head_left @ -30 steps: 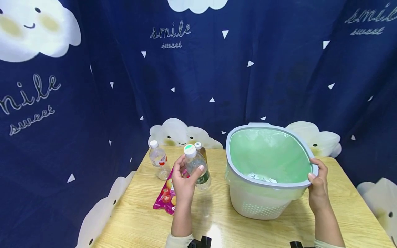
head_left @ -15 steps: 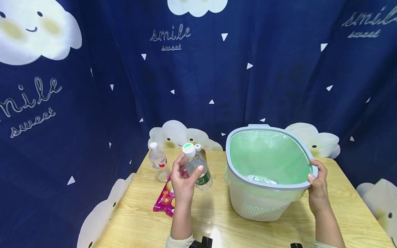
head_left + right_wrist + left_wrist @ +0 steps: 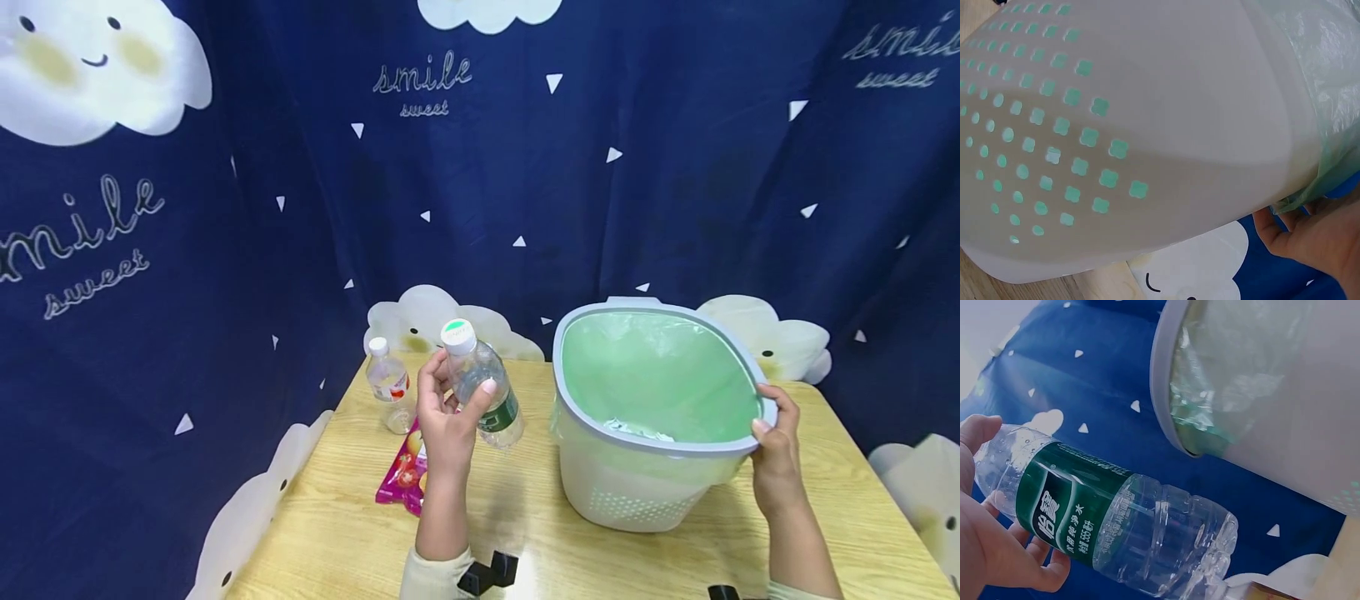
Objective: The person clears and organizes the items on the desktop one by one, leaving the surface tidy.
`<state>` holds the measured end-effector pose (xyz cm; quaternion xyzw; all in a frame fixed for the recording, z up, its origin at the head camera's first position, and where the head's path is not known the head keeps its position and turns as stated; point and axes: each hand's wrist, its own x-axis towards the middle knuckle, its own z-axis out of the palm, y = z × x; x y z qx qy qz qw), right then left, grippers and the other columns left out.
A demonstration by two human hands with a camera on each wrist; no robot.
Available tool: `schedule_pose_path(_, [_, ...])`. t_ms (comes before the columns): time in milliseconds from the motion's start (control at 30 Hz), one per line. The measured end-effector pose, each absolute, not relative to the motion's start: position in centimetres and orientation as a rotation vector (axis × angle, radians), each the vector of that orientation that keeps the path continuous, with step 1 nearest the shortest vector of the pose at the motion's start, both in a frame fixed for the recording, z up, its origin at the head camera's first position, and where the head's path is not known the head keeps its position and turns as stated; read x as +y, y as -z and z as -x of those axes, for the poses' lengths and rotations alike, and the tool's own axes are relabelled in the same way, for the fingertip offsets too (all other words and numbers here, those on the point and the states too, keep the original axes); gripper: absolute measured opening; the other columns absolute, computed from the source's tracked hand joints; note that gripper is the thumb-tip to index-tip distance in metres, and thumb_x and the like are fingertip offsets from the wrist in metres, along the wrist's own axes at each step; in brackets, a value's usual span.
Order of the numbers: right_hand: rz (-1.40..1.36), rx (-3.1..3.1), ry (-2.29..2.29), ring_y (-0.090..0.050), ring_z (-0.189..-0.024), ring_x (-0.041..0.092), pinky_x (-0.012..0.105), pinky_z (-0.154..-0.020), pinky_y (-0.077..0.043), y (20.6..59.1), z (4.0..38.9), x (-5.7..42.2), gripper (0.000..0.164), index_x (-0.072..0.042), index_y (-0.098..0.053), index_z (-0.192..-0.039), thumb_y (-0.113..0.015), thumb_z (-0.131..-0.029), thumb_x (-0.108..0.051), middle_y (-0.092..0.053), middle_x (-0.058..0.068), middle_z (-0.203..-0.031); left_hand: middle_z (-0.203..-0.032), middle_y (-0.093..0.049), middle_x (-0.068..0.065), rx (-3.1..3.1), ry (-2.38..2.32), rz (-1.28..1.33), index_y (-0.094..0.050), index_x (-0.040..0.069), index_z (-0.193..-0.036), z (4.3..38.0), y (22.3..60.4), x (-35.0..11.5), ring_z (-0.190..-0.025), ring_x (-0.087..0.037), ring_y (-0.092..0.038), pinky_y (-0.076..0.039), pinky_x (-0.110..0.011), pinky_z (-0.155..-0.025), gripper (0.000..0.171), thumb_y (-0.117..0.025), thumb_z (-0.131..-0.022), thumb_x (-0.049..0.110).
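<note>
My left hand [image 3: 448, 429] holds a clear plastic water bottle [image 3: 501, 417] with a white cap and green label. The bottle tilts, cap toward the upper left, and sits left of the bin, above the table. In the left wrist view, the thumb and fingers wrap the cap end of the bottle [image 3: 1166, 531]. My right hand [image 3: 776, 458] grips the grey rim of a pale waste bin [image 3: 637, 496] at its right side. A green bag [image 3: 660, 375] lines the bin, with white crumpled scraps [image 3: 633, 432] inside.
Another clear bottle [image 3: 390, 392] with a white cap stands at the table's back left. A magenta snack packet [image 3: 401, 479] lies beside it, partly behind my left hand. At the left wrist view's bottom edge shows a brown item [image 3: 1266, 592]. A blue curtain hangs behind the table.
My left hand has raised the bottle a little, and its base has swung up and right. The brown bottle behind it is now hidden in the head view. My right hand keeps its grip.
</note>
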<state>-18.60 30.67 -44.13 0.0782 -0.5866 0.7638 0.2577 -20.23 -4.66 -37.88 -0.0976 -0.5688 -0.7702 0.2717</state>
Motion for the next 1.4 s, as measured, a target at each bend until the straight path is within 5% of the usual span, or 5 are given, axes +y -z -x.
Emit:
schedule_pose_path(1033, [-0.209, -1.624, -2.062, -0.041, -0.097, 0.018, 0.020, -0.072, -0.040, 43.8, 18.7, 30.7, 0.043, -0.018, -0.041, -0.127, -0.037, -0.085, -0.011, -0.032, 0.007, -0.126, -0.111, -0.053, -0.017, -1.495, 2.014, 0.550, -0.050, 0.007, -0.123, 23.8, 29.4, -2.7, -0.099, -0.027, -0.046, -0.036, -0.037, -0.074, 0.057, -0.073, -0.072, 0.018])
schedule_pose_path(1400, [-0.179, -1.650, -2.051, -0.040, -0.099, 0.018, 0.020, -0.071, -0.038, 44.1, 18.4, 30.8, 0.044, -0.019, -0.039, -0.128, -0.036, -0.085, -0.011, -0.031, 0.005, -0.126, -0.112, -0.054, -0.018, -1.502, 2.061, 0.588, -0.049, 0.003, -0.124, 25.7, 27.8, -1.8, -0.102, -0.024, -0.049, -0.040, -0.039, -0.086, 0.057, -0.073, -0.074, 0.017])
